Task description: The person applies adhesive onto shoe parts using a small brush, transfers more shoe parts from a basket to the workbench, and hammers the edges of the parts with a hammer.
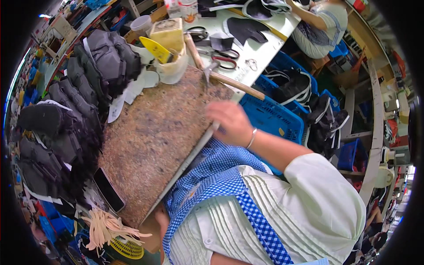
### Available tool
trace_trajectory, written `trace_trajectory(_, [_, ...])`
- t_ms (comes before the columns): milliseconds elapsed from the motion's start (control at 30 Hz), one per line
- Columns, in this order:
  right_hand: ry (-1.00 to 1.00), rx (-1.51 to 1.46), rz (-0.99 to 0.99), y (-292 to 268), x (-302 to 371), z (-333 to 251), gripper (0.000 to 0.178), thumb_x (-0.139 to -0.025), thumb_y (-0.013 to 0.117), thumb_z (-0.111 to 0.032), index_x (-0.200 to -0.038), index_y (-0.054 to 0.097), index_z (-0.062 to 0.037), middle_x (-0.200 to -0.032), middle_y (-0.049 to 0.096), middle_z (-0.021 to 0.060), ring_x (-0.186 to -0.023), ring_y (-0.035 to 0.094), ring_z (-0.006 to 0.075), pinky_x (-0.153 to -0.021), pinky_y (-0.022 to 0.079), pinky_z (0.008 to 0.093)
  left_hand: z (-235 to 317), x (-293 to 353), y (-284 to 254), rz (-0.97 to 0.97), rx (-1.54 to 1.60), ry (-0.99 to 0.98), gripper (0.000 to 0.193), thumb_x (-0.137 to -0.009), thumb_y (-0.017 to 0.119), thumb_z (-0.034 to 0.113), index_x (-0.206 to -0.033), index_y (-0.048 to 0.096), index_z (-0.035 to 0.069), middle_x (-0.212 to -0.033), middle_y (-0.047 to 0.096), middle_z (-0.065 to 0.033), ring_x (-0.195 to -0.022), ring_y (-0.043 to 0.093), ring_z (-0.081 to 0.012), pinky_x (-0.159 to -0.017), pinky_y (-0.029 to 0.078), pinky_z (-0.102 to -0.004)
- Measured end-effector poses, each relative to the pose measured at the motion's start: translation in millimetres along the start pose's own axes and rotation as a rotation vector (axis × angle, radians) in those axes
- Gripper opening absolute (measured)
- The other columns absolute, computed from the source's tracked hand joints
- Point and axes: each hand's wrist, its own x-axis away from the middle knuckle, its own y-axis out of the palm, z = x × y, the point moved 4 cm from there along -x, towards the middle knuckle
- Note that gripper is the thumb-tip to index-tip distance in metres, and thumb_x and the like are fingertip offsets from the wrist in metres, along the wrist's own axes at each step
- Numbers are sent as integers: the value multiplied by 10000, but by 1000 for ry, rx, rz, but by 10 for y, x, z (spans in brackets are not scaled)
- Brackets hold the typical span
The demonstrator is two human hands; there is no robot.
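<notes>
My right hand (229,123), with a bracelet at the wrist, is at the near edge of a worn brown board (145,128). Its fingers look loosely bent and a little blurred, and I make out nothing held in them. Just beyond it, across the board's far corner, lies a hammer (238,85) with a wooden handle. Low down, a bit of skin that seems to be my left hand (161,222) shows beside the board's lower edge; its fingers are hidden. A dark phone (108,190) rests on the board's left side.
Stacked black shoe uppers (75,106) line the left. Beige strips (106,227) hang over a yellow basket (126,248). A white tub (172,68), red-handled scissors (225,59) and black cut pieces (247,30) occupy the white table. Blue crates (274,119) stand right; another person (320,28) sits beyond.
</notes>
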Motion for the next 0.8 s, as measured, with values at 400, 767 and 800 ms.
trace_trajectory(400, [701, 173, 167, -1410, 629, 1796, 381, -763, 718, -196, -1052, 564, -2, -987, 640, 136, -867, 630, 249, -774, 507, 358, 2611, 96, -916, 154, -56, 754, 18, -785, 664, 62, -782, 655, 47, -683, 652, -62, -610, 613, -239, -623, 459, -341])
trace_trajectory(767, [329, -341, -183, 466, -1792, 2256, 1105, -581, 853, -424, -1436, 240, -85, -1400, 338, 236, -1316, 318, 363, -1094, 285, 414, 3660, -675, -871, 165, 148, 870, 195, -757, 708, 108, -632, 567, 60, -647, 613, -91, -592, 599, -262, -584, 468, -357])
trace_trajectory(800, [374, -356, -208, 622, -1890, 2383, 1149, -547, 870, -421, -1442, 231, -85, -1394, 343, 249, -1323, 311, 363, -1099, 275, 410, 3665, -720, -848, 181, 170, 887, 189, -760, 703, 104, -637, 568, 58, -641, 607, -91, -589, 594, -264, -581, 466, -358])
